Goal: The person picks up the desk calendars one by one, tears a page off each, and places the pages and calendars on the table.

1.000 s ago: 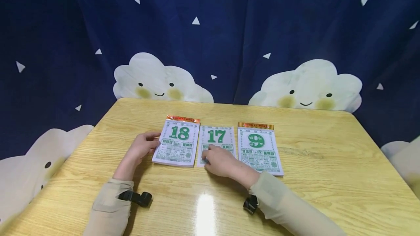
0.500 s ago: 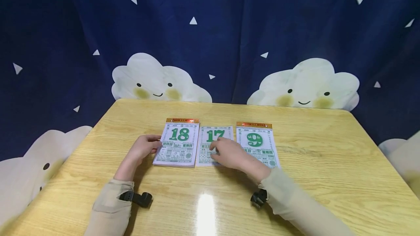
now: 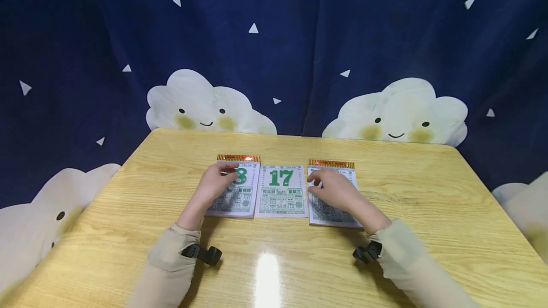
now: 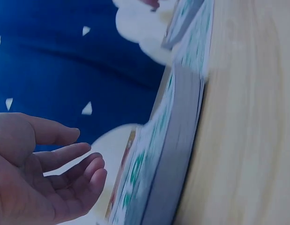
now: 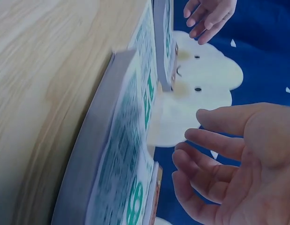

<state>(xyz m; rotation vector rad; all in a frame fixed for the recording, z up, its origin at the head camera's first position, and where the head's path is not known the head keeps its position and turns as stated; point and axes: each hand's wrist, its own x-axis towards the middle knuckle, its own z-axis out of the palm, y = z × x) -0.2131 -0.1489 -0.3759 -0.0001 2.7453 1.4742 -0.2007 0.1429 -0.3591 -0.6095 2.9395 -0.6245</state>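
Three calendar pieces lie in a row on the wooden table. My left hand (image 3: 215,183) hovers above the left calendar pad (image 3: 245,203), covering part of its green 18. Loosely bent fingers with nothing in them show in the left wrist view, apart from the thick pad. In the middle lies a flat, thin calendar sheet (image 3: 282,199) printed with 17, untouched by either hand. Over the right calendar pad (image 3: 326,214) hangs my right hand (image 3: 338,190), hiding its number in the head view. In the right wrist view its relaxed fingers (image 5: 208,136) are bare and clear of that pad.
Both pads have shiny red and gold top bindings. The light wooden table (image 3: 428,213) reaches back to a dark blue curtain (image 3: 295,37) printed with smiling clouds and white triangles. Each wrist wears a black strap with a camera (image 3: 210,255).
My right hand has moved off the 17 sheet to the right, over the right pad. My left hand has left the left pad's edge and risen rightward over it.
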